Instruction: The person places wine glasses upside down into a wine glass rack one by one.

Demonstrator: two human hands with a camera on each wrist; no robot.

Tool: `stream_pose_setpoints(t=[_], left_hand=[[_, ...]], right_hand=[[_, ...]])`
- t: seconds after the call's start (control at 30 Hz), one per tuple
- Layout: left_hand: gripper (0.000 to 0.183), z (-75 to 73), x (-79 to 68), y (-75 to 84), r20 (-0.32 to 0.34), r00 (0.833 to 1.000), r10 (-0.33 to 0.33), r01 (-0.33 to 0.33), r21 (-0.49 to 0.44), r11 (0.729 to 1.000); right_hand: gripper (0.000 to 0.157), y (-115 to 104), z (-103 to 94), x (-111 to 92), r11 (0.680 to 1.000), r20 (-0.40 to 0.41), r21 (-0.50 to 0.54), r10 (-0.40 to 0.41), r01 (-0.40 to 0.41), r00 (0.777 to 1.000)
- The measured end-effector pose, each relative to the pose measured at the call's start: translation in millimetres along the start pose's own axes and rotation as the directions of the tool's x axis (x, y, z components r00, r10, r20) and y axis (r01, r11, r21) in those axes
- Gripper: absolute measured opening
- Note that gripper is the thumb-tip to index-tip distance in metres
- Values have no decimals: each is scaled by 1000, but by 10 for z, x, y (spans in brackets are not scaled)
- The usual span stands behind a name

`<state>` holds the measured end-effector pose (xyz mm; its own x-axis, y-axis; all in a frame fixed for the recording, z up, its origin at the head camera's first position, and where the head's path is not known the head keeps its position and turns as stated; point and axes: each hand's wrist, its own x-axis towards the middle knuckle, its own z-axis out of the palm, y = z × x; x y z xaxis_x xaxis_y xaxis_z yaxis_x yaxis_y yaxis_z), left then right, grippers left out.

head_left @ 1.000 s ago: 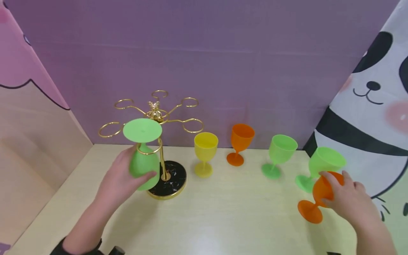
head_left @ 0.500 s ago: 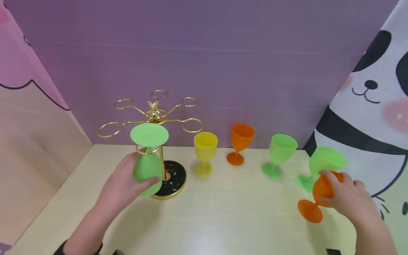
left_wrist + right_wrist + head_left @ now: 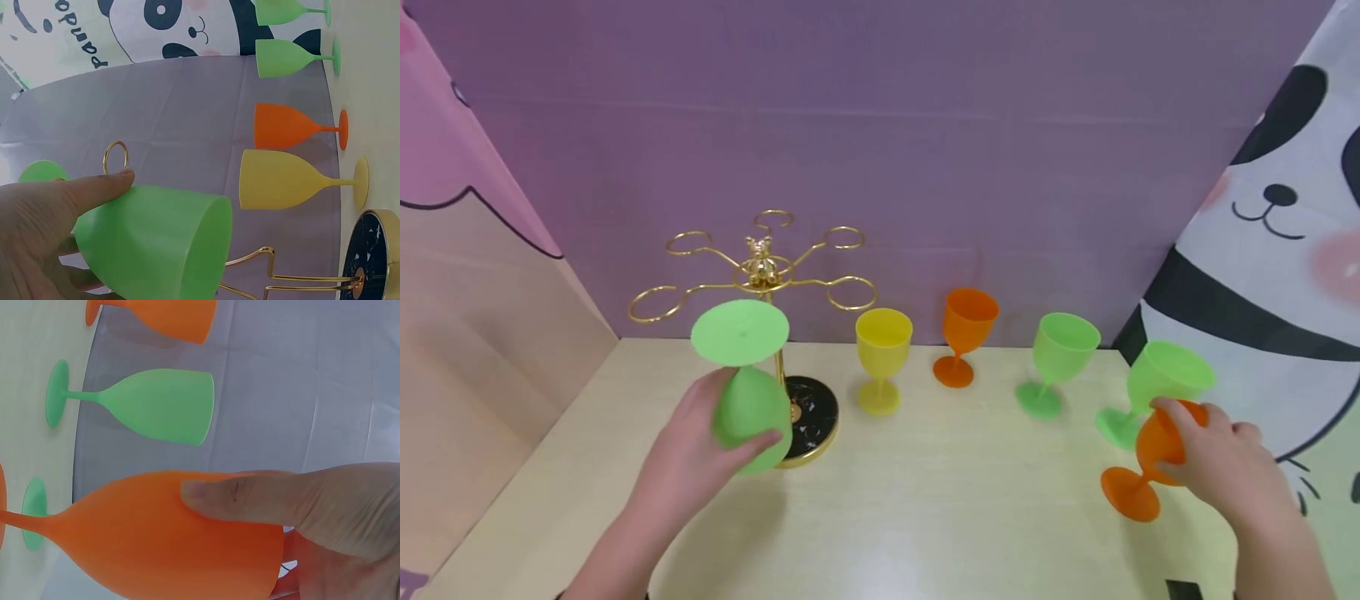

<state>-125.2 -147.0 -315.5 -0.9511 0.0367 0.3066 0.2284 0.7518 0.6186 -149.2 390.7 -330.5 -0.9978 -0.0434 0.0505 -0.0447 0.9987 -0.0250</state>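
My left hand (image 3: pixel 696 450) grips a green goblet (image 3: pixel 751 412) round its bowl. The goblet is upside down, its flat foot on top, just in front of the gold rack (image 3: pixel 762 271). In the left wrist view the goblet's bowl (image 3: pixel 156 240) fills the lower middle, and one gold ring (image 3: pixel 115 156) shows beyond the thumb. Over at the right, my right hand (image 3: pixel 1217 467) holds an orange goblet (image 3: pixel 1159 446) by its bowl, foot downward and tilted. In the right wrist view the thumb lies along that orange bowl (image 3: pixel 156 531), with the other fingers mostly hidden behind it.
On the table (image 3: pixel 917 517) stand a yellow goblet (image 3: pixel 883 346), another orange goblet (image 3: pixel 968 325), a green goblet (image 3: pixel 1063 354) and a further green goblet (image 3: pixel 1165 375) partly behind my right hand. The rack's round black base (image 3: pixel 812 417) rests at left. A purple cloth (image 3: pixel 910 167) hangs behind.
My left hand has brought the upside-down green goblet lower and nearer to me. The rack's front ring, earlier seen round its stem, is now hidden in the head view. My right hand stays put.
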Motion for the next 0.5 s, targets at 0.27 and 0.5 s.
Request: stream_pose_setpoints(t=[0.27, 0.5], left_hand=[[87, 66, -85, 13, -67, 997, -36, 34, -29, 999], [85, 122, -126, -8, -93, 995, -31, 26, -50, 998]], right_hand=[[82, 24, 5, 2, 1000, -2, 1, -2, 2, 1000], [83, 41, 20, 27, 1000, -4, -10, -15, 15, 1000]])
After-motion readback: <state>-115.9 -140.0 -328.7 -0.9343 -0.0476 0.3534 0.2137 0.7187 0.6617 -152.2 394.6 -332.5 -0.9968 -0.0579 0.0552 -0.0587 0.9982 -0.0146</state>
